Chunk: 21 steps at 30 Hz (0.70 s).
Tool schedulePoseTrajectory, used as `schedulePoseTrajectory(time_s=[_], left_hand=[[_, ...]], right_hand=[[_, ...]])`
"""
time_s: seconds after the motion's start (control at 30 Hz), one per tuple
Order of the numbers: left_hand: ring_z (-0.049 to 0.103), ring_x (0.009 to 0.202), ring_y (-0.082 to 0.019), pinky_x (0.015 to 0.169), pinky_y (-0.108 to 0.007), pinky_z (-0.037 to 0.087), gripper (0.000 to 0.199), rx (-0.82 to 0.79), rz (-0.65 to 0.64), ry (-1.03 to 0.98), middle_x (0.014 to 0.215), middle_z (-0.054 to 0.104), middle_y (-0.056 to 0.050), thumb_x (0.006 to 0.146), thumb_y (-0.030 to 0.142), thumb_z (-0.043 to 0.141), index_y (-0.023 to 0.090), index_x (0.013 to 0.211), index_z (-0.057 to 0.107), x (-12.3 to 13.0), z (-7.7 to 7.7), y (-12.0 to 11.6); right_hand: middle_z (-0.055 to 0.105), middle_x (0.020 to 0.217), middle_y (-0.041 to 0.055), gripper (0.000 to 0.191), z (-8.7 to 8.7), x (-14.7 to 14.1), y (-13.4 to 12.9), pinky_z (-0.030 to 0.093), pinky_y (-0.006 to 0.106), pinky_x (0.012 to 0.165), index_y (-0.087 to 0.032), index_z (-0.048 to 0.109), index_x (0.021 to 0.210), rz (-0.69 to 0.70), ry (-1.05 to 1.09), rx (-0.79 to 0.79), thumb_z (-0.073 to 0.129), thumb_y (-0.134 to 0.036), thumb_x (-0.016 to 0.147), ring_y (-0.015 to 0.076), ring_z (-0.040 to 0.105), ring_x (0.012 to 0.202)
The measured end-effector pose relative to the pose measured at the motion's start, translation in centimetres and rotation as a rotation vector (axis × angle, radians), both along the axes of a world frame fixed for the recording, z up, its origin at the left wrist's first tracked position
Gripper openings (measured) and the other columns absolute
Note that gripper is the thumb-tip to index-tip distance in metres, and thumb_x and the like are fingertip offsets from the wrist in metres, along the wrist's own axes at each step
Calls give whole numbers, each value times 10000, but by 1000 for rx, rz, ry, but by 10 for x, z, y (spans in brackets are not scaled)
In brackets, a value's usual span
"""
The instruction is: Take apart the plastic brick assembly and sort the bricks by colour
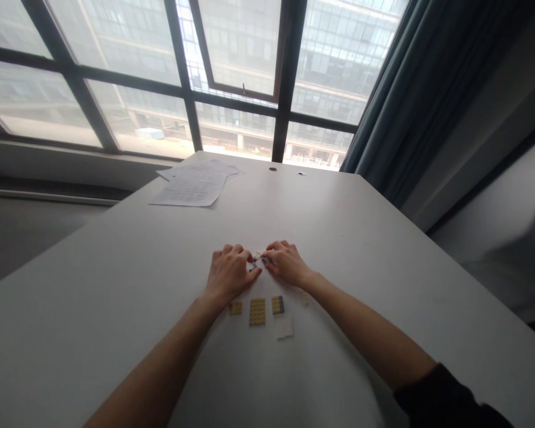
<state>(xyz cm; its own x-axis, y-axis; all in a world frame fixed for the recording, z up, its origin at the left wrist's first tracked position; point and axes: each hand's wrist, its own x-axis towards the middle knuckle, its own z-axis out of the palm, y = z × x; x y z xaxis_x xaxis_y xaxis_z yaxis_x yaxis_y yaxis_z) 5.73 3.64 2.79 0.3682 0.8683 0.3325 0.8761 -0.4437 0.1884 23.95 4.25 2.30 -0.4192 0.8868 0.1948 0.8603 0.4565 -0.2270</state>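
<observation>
Near the middle of the white table, my left hand (232, 270) and my right hand (286, 263) face each other with curled fingers. Between their fingertips are small dark and pale pieces (257, 260), too small to make out well; the fingers of both hands close on them. Below the hands lie a yellow studded plate (257, 312), a smaller yellow piece (236, 308) by my left wrist, a yellow and dark grey block (277, 305) and a white flat piece (284, 326). A faint pale piece (305, 298) lies beside my right forearm.
Printed paper sheets (191, 184) lie at the far left of the table (129, 267). A dark round spot (273, 169) and a small object (301, 173) are near its far edge. Windows stand behind, with a dark curtain (396, 107) at the right.
</observation>
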Motion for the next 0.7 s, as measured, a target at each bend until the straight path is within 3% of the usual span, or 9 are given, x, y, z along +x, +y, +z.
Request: schedulePoseTrajectory(time_s=[0.3,0.47,0.53,0.6,0.7], left_hand=[[528,977,-292,850,-428,350,261,-29,10,15,952,644,-95,770,418,568,203,855,690,6,-6,-1],[531,997,-299,892,-458,355,221,-53,-6,-109,959,652,-89,766,378,571,212,830,702,5,-7,2],[539,1003,-290,918,-456,363,217,-119,-44,-266,961,658,-78,740,395,601,216,798,707,4,-5,5],[574,952,-260,896,-424,406,259,-293,-117,-553,934,667,-70,722,430,627,200,810,706,3,-2,8],[617,839,-209,801,-368,469,359,-658,-239,-1126,887,679,-76,729,475,642,157,892,681,4,2,8]], right_hand=[[560,1230,71,178,-6,1,-1,328,441,967,-234,683,1017,2,18,33,590,-226,865,248,439,1152],[577,1211,71,186,-4,6,-12,341,430,985,-215,671,1021,-27,218,11,626,-204,842,231,457,1151],[595,1174,70,179,-1,9,-17,350,411,995,-209,675,1000,-38,389,-3,636,-191,827,213,484,1131],[612,1139,71,158,4,12,-23,398,379,954,-200,681,967,-45,652,-81,643,-219,814,198,528,1087],[659,1058,69,231,11,14,-34,473,337,825,-193,677,957,-72,1188,-385,646,-358,798,189,599,963]])
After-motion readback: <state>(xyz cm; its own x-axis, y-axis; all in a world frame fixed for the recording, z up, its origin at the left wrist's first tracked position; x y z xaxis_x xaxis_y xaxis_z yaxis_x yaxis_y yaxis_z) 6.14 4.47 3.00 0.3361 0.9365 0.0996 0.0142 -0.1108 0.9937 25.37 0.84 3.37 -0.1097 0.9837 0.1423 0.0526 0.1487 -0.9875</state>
